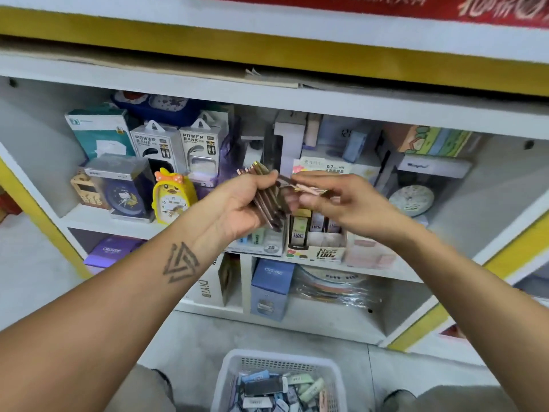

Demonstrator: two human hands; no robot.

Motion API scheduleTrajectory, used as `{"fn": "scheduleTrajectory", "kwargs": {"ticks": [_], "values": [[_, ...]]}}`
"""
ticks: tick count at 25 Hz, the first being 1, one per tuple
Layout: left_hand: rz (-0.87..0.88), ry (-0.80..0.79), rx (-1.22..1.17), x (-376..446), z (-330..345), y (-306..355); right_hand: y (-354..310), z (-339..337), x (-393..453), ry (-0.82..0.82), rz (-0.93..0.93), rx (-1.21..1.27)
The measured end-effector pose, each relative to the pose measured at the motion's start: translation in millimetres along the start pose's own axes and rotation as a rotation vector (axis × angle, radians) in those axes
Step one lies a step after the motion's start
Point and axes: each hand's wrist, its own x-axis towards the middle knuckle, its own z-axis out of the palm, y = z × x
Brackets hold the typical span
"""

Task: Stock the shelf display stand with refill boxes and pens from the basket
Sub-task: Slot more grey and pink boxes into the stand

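Observation:
My left hand (243, 203) grips a bundle of brownish pens (269, 200) in front of the middle shelf. My right hand (332, 197) pinches a few pens (309, 189) of the same kind, held level and touching the bundle. Just below the hands stands the cardboard display stand (319, 248), printed "0.7" and "100", with small refill boxes (300, 230) upright in its slots. At the bottom of the view sits the white plastic basket (237, 370), with several small refill boxes (267, 388) lying in it.
The white shelf (118, 224) holds a yellow duck alarm clock (172, 197), power bank boxes (154, 144), a blue clock box (124, 191) and a round clock (411, 200). A blue box (271, 286) stands on the lower shelf. My knees flank the basket.

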Motion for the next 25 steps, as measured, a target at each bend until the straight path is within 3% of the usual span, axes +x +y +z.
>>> {"fn": "scheduleTrajectory", "kwargs": {"ticks": [3, 5, 10, 15, 18, 19, 21, 23, 25], "values": [[-0.045, -0.008, 0.046, 0.6, 14.2, -9.0, 13.9, -34.6, -15.1, 0.355, 0.059, 0.084], [-0.049, -0.011, 0.053, 1.2, 19.6, -13.9, 25.4, -47.6, -20.3, 0.453, 0.105, 0.041], [-0.038, -0.064, 0.037, 2.4, 28.6, -24.7, 51.0, -41.9, -28.4, 0.354, 0.145, -0.410], [-0.050, -0.106, 0.127, 0.6, 26.3, -30.2, 63.2, -28.2, -24.7, 0.242, 0.128, -0.540], [-0.052, -0.132, 0.152, 1.4, 24.1, -29.8, 63.1, -26.8, -20.6, 0.261, 0.114, -0.664], [-0.053, -0.144, 0.162, 2.2, 23.2, -29.5, 58.8, -26.5, -18.3, 0.302, 0.137, -0.606], [-0.062, -0.175, 0.178, 3.4, 22.1, -29.9, 47.2, -24.7, -13.3, 0.361, 0.199, -0.257], [-0.069, -0.204, 0.211, 2.8, 22.7, -31.1, 35.4, -20.7, -10.9, 0.294, 0.241, 0.188], [-0.064, -0.221, 0.233, 0.4, 23.2, -32.1, 32.0, -19.1, -10.3, 0.188, 0.228, 0.368]]}}
